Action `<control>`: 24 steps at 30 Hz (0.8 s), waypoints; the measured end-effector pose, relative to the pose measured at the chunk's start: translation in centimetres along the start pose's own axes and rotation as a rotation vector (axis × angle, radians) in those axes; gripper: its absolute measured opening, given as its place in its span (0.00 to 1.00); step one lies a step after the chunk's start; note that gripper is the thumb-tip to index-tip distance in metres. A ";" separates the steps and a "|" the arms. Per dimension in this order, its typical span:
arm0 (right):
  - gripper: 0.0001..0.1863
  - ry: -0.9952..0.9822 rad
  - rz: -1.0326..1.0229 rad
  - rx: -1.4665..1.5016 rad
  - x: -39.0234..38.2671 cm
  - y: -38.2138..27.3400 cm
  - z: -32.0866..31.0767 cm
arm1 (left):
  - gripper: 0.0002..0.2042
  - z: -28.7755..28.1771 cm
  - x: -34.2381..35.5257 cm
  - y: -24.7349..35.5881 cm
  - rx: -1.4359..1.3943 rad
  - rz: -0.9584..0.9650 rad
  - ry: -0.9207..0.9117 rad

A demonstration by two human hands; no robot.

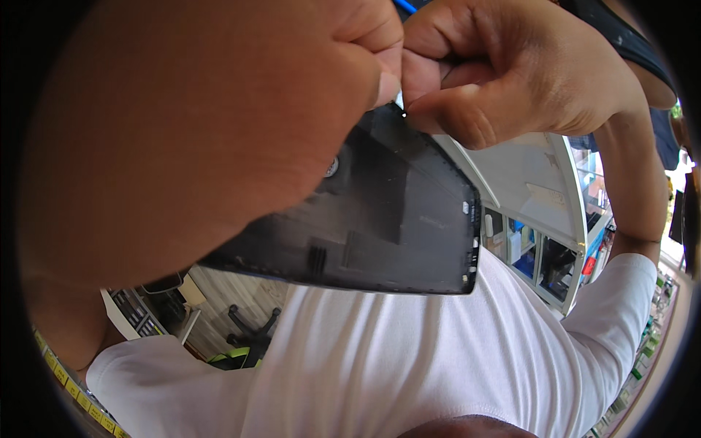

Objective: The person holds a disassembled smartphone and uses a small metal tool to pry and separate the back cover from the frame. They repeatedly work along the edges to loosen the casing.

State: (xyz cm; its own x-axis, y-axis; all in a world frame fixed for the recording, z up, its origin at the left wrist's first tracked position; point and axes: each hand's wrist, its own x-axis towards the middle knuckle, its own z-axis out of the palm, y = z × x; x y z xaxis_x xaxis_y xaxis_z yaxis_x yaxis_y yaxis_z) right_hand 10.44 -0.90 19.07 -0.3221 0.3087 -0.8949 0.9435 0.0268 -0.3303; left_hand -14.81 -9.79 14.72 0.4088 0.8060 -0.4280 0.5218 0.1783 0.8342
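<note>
A black phone back cover (416, 212), shown from its inner side, hangs at a tilt in front of my white shirt. A round camera opening (331, 167) shows partly beside my left wrist. My left hand (285, 109) is very near the camera and closed, its thumb tip at the cover's upper end. My right hand (526, 77) is closed too, thumb and finger pinched at the same corner. The two hands meet fingertip to fingertip there. A small pale bit shows between them, too small to name. My left hand and forearm hide the cover's left part.
To the right stands a white counter (533, 175) with glass-fronted shelves (537, 255) of goods below it. A black chair base (250, 326) stands on the wood-look floor (232, 294) at lower left. A blue strip (405, 6) shows at the top, above my hands.
</note>
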 end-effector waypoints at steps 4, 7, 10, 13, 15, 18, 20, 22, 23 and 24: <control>0.05 -0.312 -0.470 0.354 3.4 6.1 -2.2 | 0.13 0.6 -1.6 0.8 0.003 -0.013 0.045; 0.05 -0.292 -0.505 0.591 2.9 7.1 -1.4 | 0.13 0.2 -1.6 0.6 0.012 0.030 0.033; 0.05 -0.242 -0.455 0.692 1.1 7.6 -1.4 | 0.13 5.7 4.4 7.9 0.031 0.090 -0.012; 0.05 -0.017 -0.508 0.554 -0.2 6.9 0.5 | 0.13 5.1 3.1 7.3 0.033 0.061 0.011; 0.05 -0.043 -0.661 0.389 0.3 7.2 -0.2 | 0.13 5.5 3.2 7.2 0.025 0.039 0.029; 0.07 0.181 -0.751 0.267 0.0 7.3 1.1 | 0.13 4.2 3.2 6.2 0.021 0.033 0.021; 0.08 0.425 -0.668 0.048 -1.3 5.4 2.8 | 0.13 5.1 4.1 6.9 0.021 0.038 0.006; 0.09 0.581 -0.680 -0.176 -1.2 4.9 3.1 | 0.13 5.5 4.6 7.0 0.015 0.019 0.016; 0.10 0.629 -0.728 -0.285 -0.9 5.2 3.0 | 0.13 5.6 4.7 6.9 0.012 0.008 0.022; 0.11 0.677 -0.761 -0.394 -0.7 5.3 2.7 | 0.13 5.5 4.7 6.9 0.005 0.005 0.017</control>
State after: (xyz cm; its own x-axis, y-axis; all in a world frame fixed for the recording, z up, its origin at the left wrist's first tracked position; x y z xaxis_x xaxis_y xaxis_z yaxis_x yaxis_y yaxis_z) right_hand 15.47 -3.54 17.18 -0.8360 0.5384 -0.1064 0.5130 0.6976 -0.5003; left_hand -5.16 -7.83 16.57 0.3987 0.8164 -0.4178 0.5237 0.1713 0.8345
